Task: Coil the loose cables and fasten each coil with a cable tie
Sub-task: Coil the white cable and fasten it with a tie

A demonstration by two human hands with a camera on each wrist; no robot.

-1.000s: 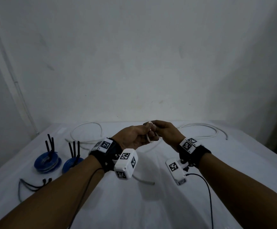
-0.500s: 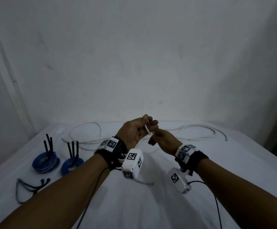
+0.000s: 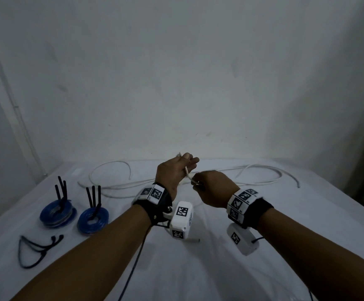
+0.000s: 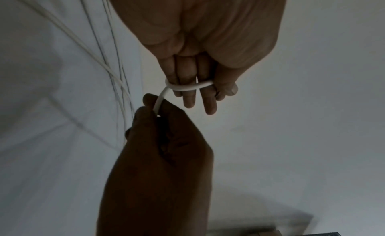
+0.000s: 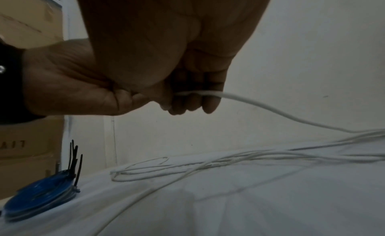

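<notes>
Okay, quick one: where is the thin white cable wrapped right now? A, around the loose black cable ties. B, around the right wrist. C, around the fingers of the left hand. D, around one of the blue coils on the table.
C: the left wrist view shows the thin white cable looped across the left hand fingers, while the right hand pinches its run.

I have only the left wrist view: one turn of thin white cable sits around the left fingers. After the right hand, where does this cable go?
Observer: The right hand curls its fingers on the thin white cable, which sags down to loose loops on the white table.
Operator: Are any coils finished?
Observer: Two flat blue cable coils lie on the table's left side, each with upright black cable ties.
Operator: Spare ties?
Observer: Loose black ties lie nearer the person than the coils.
</notes>
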